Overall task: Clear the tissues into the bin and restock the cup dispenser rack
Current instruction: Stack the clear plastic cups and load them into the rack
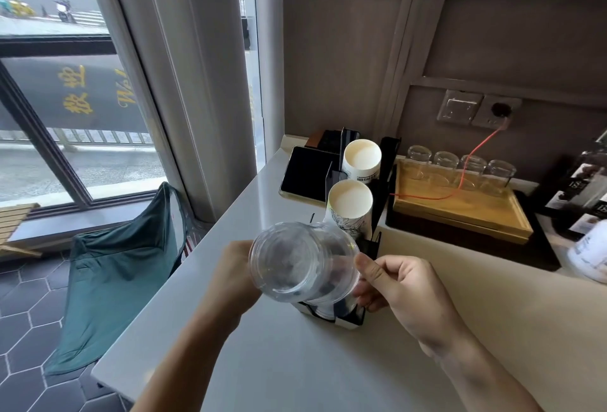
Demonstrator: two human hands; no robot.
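Both hands are gripping the clear cups [303,262], left hand [235,275] cupping the side, right hand [399,283] pinching the rim, tilting the stack's base toward the rack [353,314] slot directly beneath.

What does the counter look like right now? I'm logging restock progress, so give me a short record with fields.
left hand: gripping the clear plastic cups from the left
right hand: pinching the same cups at their right side
clear plastic cups: a stack, tilted, over the near slot of the cup rack
paper cups: two stacks in the rack, one middle, one far
wooden tray: four upturned glasses along its back
bin bag: green, on the floor left of the counter
tissues: none visible
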